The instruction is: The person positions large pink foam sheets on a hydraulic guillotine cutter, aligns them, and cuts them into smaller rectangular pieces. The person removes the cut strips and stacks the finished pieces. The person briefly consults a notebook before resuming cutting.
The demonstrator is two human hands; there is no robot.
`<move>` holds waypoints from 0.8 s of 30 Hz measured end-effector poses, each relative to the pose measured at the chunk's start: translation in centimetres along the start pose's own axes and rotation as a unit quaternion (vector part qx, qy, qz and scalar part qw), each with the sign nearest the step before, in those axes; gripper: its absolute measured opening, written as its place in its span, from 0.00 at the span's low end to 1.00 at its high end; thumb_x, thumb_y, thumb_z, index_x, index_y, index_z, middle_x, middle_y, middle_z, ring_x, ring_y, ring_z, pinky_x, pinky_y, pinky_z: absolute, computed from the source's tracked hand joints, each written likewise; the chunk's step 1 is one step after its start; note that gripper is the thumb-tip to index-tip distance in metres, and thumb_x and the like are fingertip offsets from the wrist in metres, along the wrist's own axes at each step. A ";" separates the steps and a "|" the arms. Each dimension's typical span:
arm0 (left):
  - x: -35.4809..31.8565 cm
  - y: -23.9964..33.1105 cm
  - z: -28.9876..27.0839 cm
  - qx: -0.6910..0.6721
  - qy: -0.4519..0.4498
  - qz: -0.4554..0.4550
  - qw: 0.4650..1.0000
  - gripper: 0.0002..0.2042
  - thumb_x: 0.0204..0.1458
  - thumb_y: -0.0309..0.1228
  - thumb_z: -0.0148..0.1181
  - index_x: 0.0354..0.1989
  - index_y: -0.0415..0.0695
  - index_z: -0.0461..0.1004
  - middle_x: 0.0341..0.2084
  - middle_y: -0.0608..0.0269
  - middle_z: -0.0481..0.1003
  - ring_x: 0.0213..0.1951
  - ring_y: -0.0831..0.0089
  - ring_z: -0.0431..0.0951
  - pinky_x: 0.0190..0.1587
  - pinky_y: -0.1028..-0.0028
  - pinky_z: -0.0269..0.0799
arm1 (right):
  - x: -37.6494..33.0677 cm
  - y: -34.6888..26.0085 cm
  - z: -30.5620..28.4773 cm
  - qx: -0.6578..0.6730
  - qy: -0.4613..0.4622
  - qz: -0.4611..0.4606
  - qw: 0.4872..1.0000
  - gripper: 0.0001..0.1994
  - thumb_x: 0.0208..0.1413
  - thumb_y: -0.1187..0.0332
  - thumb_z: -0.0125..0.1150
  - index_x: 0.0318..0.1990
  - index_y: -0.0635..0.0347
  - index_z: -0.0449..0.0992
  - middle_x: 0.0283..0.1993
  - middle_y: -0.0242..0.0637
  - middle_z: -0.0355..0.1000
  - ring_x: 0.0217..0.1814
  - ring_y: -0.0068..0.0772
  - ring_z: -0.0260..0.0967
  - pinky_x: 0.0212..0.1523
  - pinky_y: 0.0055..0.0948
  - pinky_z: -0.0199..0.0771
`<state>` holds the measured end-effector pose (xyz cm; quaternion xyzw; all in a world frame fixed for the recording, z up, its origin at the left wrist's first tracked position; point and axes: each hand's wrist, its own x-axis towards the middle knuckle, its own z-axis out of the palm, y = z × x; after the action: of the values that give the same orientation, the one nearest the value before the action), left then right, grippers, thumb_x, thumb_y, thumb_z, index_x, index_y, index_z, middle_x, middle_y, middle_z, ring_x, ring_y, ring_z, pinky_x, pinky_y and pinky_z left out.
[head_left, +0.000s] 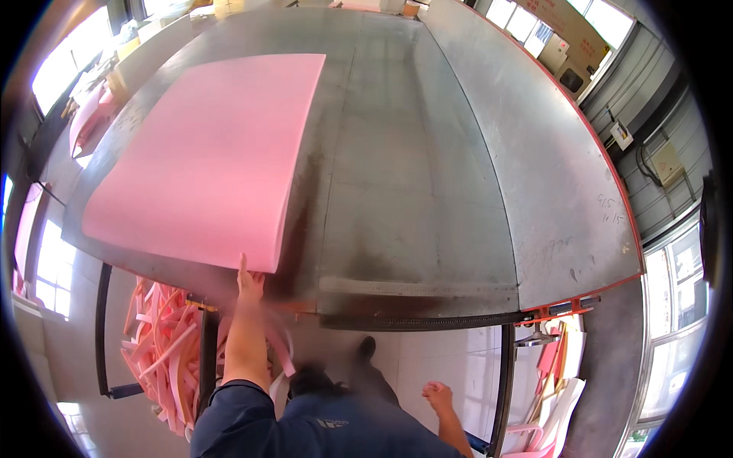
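Observation:
A large, smooth pink foam sheet (206, 153) lies on the left part of a wide metal table (397, 191). My left hand (250, 284) reaches to the sheet's near edge, close to its right corner. One digit points up over the sheet, while the other fingers meet the edge and are partly hidden there, so the edge is gripped between them. Low beside my body, away from the table, hangs my right hand (437, 395). Its fingers are loosely curled, with nothing visible in them.
A heap of pink foam strips (164, 343) fills the space under the table's left side. More foam offcuts (553, 389) stand under the right side. A dark toothed rail (427, 320) runs along the near edge. A raised metal panel (565, 183) with red edging borders the right.

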<state>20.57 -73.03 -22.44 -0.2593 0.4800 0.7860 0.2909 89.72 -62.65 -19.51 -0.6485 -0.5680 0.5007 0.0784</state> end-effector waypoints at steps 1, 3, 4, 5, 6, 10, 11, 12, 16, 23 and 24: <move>-0.6 0.8 -0.5 -0.011 -0.021 0.002 1.000 0.44 0.44 0.59 0.72 0.66 0.47 0.62 0.61 0.57 0.67 0.63 0.61 0.67 0.63 0.61 0.63 | 0.0 0.3 -1.3 -0.026 -0.003 -0.006 1.000 0.14 0.55 0.67 0.61 0.45 0.67 0.79 0.33 0.39 0.81 0.31 0.27 0.79 0.34 0.25 0.79; -0.1 2.2 -1.6 -0.051 -0.065 0.025 0.996 0.38 0.47 0.54 0.72 0.64 0.48 0.66 0.56 0.62 0.72 0.59 0.63 0.71 0.59 0.61 0.68 | 2.0 -0.4 -4.0 -0.041 0.016 -0.023 0.999 0.13 0.55 0.70 0.61 0.45 0.68 0.78 0.33 0.39 0.80 0.29 0.27 0.78 0.31 0.24 0.78; 0.1 2.8 -2.3 -0.023 -0.060 0.023 0.998 0.35 0.49 0.51 0.71 0.63 0.48 0.67 0.54 0.63 0.73 0.57 0.64 0.73 0.57 0.62 0.70 | 3.1 -0.8 -4.7 -0.028 0.040 -0.023 0.999 0.12 0.54 0.71 0.62 0.43 0.67 0.79 0.32 0.38 0.80 0.29 0.27 0.78 0.31 0.25 0.78; 0.1 3.4 -3.2 0.004 -0.054 0.022 0.998 0.32 0.51 0.48 0.71 0.61 0.48 0.68 0.52 0.63 0.75 0.55 0.65 0.74 0.55 0.62 0.72 | 4.6 -1.7 -5.5 -0.045 0.034 -0.028 0.998 0.11 0.53 0.71 0.62 0.41 0.67 0.80 0.32 0.38 0.80 0.29 0.26 0.78 0.31 0.25 0.78; 0.0 4.0 -4.2 0.032 -0.047 0.021 0.998 0.29 0.52 0.45 0.70 0.60 0.47 0.70 0.50 0.64 0.76 0.53 0.65 0.76 0.53 0.62 0.74 | 6.0 -2.8 -6.3 -0.063 0.028 -0.033 0.997 0.10 0.53 0.71 0.62 0.40 0.66 0.80 0.31 0.37 0.80 0.29 0.26 0.78 0.31 0.25 0.78; -1.6 2.3 -5.2 -0.027 0.017 0.012 0.999 0.23 0.56 0.39 0.67 0.57 0.47 0.72 0.47 0.62 0.78 0.49 0.65 0.79 0.51 0.62 0.77 | 8.3 -10.0 -6.6 -0.078 0.016 -0.043 0.996 0.07 0.51 0.70 0.62 0.34 0.65 0.81 0.29 0.36 0.80 0.29 0.26 0.78 0.31 0.25 0.77; -1.4 1.9 -4.5 -0.047 0.022 0.015 0.999 0.21 0.56 0.37 0.67 0.57 0.47 0.72 0.47 0.62 0.78 0.48 0.65 0.79 0.51 0.61 0.77 | 8.6 -11.7 -6.3 -0.170 0.020 -0.112 0.979 0.08 0.53 0.70 0.63 0.37 0.66 0.80 0.28 0.36 0.79 0.28 0.25 0.77 0.32 0.26 0.77; -1.6 0.8 -3.7 -0.067 0.022 0.016 0.997 0.19 0.57 0.35 0.66 0.56 0.47 0.73 0.46 0.61 0.79 0.46 0.64 0.80 0.51 0.61 0.78 | 9.8 -11.8 -6.3 -0.119 0.011 -0.121 0.985 0.09 0.54 0.70 0.63 0.38 0.67 0.80 0.28 0.37 0.79 0.28 0.26 0.77 0.33 0.27 0.77; 2.4 0.4 -7.0 -0.115 -0.012 0.049 0.992 0.19 0.56 0.32 0.66 0.56 0.44 0.72 0.46 0.59 0.78 0.47 0.60 0.79 0.52 0.58 0.77 | 19.5 -20.5 -0.1 -0.159 -0.066 -0.237 0.956 0.13 0.56 0.67 0.64 0.44 0.68 0.79 0.31 0.41 0.81 0.31 0.28 0.79 0.36 0.28 0.78; -0.4 -3.4 -2.6 -0.146 0.030 0.100 0.984 0.20 0.51 0.21 0.63 0.54 0.39 0.71 0.43 0.57 0.76 0.43 0.59 0.78 0.46 0.55 0.80 | 19.7 -32.9 16.4 -0.148 -0.236 -0.287 0.917 0.18 0.53 0.63 0.69 0.48 0.65 0.79 0.33 0.39 0.81 0.34 0.29 0.79 0.38 0.30 0.79; -2.2 -5.9 -2.8 -0.163 0.034 0.071 0.983 0.21 0.51 0.20 0.63 0.55 0.39 0.71 0.44 0.57 0.77 0.45 0.58 0.79 0.47 0.54 0.80 | 19.9 -31.0 18.3 -0.088 -0.305 -0.228 0.920 0.20 0.53 0.65 0.71 0.50 0.68 0.77 0.33 0.37 0.80 0.34 0.28 0.79 0.37 0.30 0.79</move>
<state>26.65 -73.80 -25.63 -0.2949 0.3719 0.8633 0.1718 52.89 -44.39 -18.78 -0.3215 -0.7383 0.5913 -0.0442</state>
